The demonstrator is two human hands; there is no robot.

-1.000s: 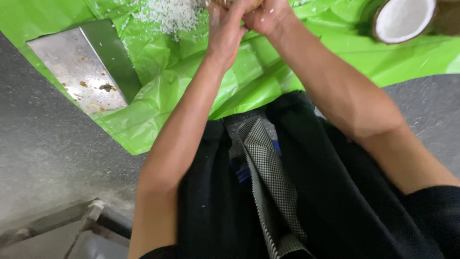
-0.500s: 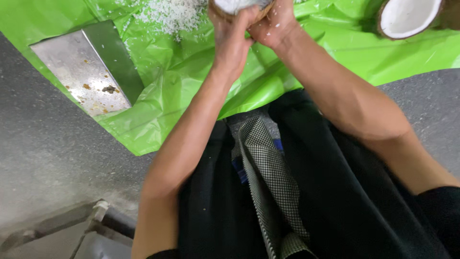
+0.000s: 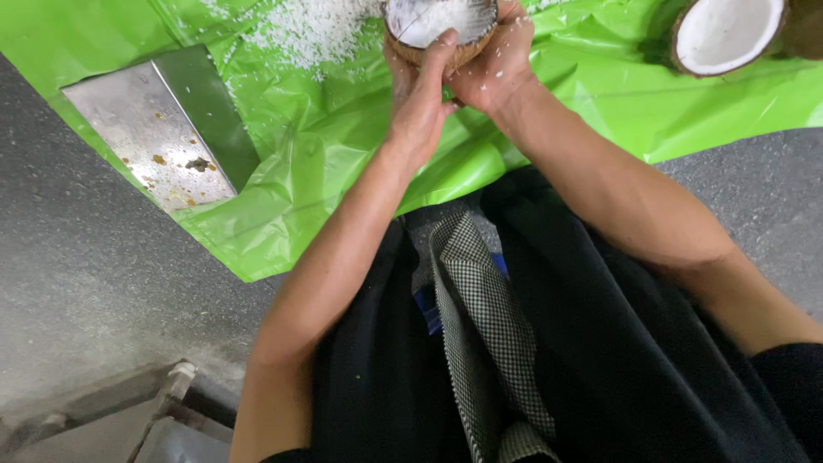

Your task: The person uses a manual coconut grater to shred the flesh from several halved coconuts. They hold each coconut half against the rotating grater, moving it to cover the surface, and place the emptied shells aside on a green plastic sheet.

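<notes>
I see the coconut half (image 3: pixel 440 26) cupped open side up, brown shell below, white flesh partly scraped with loose shreds inside. It sits raised above the green sheet (image 3: pixel 557 120), near its far edge.

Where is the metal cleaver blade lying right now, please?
In the head view, the cleaver blade lies flat at upper left on the green plastic sheet, left of both hands and just below the grated coconut.

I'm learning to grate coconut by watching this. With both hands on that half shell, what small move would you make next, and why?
Probably turn the coconut half a little between the left hand and right hand. White flesh still lines the inside, and the grated coconut already lies on the green plastic sheet beside it, so a fresh patch likely needs working.
</notes>
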